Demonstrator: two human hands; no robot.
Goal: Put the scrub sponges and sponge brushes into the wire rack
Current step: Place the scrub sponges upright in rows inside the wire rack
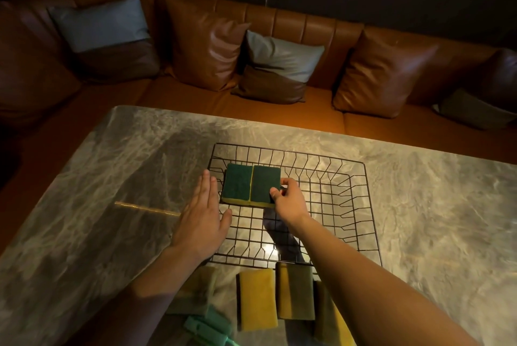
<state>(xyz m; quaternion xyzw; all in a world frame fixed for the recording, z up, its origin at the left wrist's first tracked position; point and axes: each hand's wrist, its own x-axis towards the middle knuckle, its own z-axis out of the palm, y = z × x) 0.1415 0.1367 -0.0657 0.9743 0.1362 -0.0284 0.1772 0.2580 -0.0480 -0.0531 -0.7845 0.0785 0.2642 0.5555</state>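
Note:
A black wire rack [361,205] sits on the marble table. Two scrub sponges lie side by side, green side up, in its far left corner: the left one [237,184] and the right one [265,183]. My right hand [286,196] pinches the right sponge at its near right corner. My left hand [202,214] lies flat, fingers apart, against the rack's left rim beside the sponges. In front of the rack lie several more sponges: a yellow one [257,298], a yellow-green one [295,291], and others partly under my arms. Green sponge brushes [208,326] lie at the near edge.
The grey marble table [433,219] stretches wide to both sides of the rack. Behind it runs a brown leather sofa [279,110] with several cushions. The room is dim, lit from above the rack.

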